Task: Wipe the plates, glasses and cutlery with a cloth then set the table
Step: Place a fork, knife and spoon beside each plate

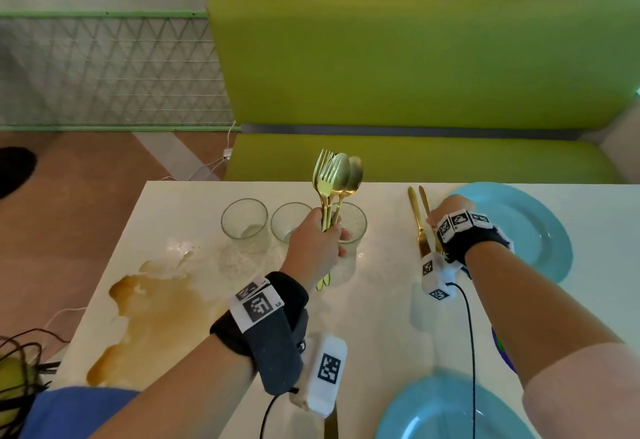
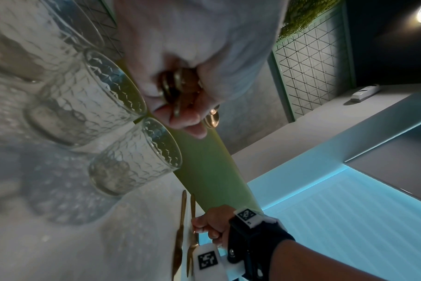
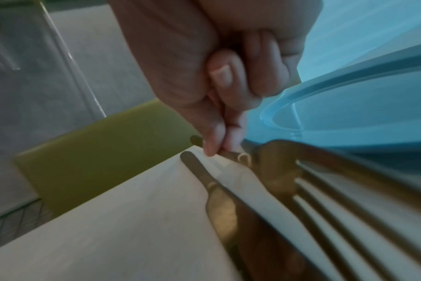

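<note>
The left hand is clenched round a bundle of gold metal forks and spoons, held upright just above the three clear textured glasses that stand in a row on the white desk. The right hand pinches the handle of a gold fork lying on the desk, with a gold knife just to its left and a light blue round plate just to its right. A second light blue plate lies nearer the person, below the right forearm, and a brown spilled stain spreads over the desk left of the left wrist.

Both wrists wear black straps carrying white blocks printed with black square codes. A thin black cable trails from each. The right arm has a pale pink sleeve.
</note>
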